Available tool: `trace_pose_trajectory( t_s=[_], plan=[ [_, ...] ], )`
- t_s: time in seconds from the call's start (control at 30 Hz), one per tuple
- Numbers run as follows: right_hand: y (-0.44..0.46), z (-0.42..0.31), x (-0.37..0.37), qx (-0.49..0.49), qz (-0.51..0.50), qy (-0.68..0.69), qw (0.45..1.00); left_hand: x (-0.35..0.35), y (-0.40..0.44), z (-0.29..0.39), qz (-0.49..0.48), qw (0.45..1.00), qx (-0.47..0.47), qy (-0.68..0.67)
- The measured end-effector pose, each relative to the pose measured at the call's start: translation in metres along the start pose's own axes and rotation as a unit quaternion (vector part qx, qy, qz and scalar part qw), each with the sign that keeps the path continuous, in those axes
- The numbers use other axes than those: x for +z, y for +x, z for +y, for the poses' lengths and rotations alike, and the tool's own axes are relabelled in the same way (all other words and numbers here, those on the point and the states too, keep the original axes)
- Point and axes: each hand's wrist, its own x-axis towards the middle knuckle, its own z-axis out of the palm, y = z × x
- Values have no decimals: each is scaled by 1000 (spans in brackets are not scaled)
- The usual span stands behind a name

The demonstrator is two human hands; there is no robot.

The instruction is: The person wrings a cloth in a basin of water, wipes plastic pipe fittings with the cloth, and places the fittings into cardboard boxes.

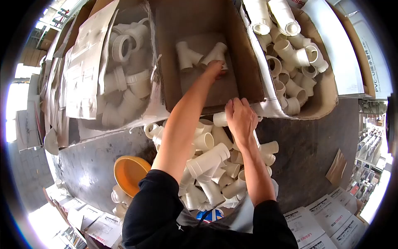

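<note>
My left hand [216,70] reaches down into an open cardboard box [253,79]. Its fingers are closed on the near end of a white Y-shaped pipe fitting [215,54] on the box floor. A second Y-shaped pipe fitting [187,56] lies just left of it. At the box's front edge, my right hand [241,120] is wrapped over another white pipe fitting [220,119], which shows on both sides of the fist and is largely hidden. Below both arms is a heap of white pipe fittings [207,159].
A left box [154,74] holds large fittings under clear plastic. The right box [331,95] is filled with white fittings. An orange basin [124,176] stands left of the heap. Printed cartons [327,216] lie at lower right, with a cardboard piece [336,167] on the floor.
</note>
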Motion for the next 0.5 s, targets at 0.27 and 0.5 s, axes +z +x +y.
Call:
trace_pose_trajectory(
  t_s=[0.27, 0.5],
  plan=[
    [-34, 14, -4, -31, 21, 98, 995, 11, -132, -21, 86, 918, 288, 258],
    [-111, 19, -40, -97, 108, 194, 970, 8, -295, -58, 99, 847, 467, 235]
  ],
)
